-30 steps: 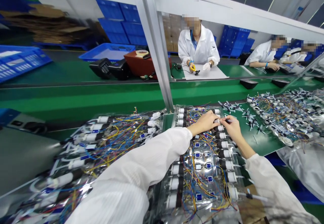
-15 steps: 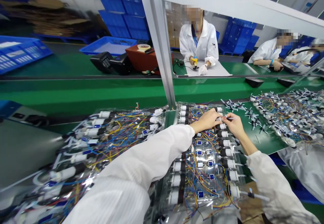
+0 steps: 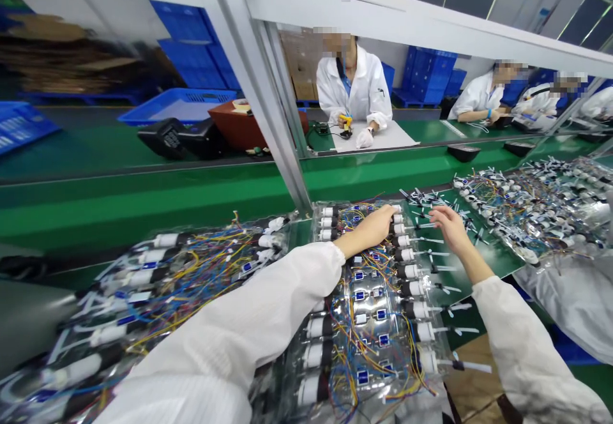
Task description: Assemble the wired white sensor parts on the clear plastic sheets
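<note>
My left hand [image 3: 371, 227] is closed at the far right end of a clear plastic tray [image 3: 371, 296], its fingertips on a white cylindrical part [image 3: 397, 209]. Both sides of the tray hold rows of such white cylinders with black sleeves, with coloured wires and small blue components between them. Short white tubes with black pieces [image 3: 435, 252] stick out from the right row. My right hand [image 3: 451, 227] hovers right of the tray, fingers apart and slightly curled, with nothing visible in them. It is close to a loose pile of white tubes with black pieces [image 3: 426, 199].
More wired trays lie to the left [image 3: 191, 277] and right [image 3: 527, 207] on the green bench [image 3: 483, 264]. A metal post [image 3: 282, 168] rises behind my tray. Across the bench, a person in a white coat [image 3: 357, 85] holds a yellow tool. A cardboard box [image 3: 474, 373] is below right.
My right hand has come away from my left hand and the cylinder, moving right toward the loose tubes, its fingers opened. My left hand stays at the tray's far right end. The view has shifted.
</note>
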`<act>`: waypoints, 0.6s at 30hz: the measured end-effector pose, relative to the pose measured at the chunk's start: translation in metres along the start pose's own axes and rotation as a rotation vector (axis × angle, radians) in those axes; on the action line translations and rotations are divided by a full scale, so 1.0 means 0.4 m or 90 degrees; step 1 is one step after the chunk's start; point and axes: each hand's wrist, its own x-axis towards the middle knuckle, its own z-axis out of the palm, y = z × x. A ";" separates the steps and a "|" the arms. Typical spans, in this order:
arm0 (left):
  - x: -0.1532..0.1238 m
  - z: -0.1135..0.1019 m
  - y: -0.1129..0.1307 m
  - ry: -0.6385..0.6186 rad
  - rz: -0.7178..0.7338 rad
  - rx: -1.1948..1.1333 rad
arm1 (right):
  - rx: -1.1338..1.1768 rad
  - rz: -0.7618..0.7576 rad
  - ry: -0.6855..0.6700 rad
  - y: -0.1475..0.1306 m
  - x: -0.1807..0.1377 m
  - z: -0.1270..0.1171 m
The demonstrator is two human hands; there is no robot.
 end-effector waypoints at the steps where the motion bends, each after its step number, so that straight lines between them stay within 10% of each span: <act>1: 0.002 -0.005 -0.003 -0.009 0.010 0.016 | -0.022 0.015 0.016 0.022 0.014 -0.018; 12: 0.036 -0.025 -0.029 -0.099 0.118 0.124 | -0.170 -0.024 0.059 0.116 0.067 0.030; 18: 0.032 -0.020 -0.027 -0.073 0.087 0.081 | -0.095 0.000 -0.031 0.076 0.030 -0.047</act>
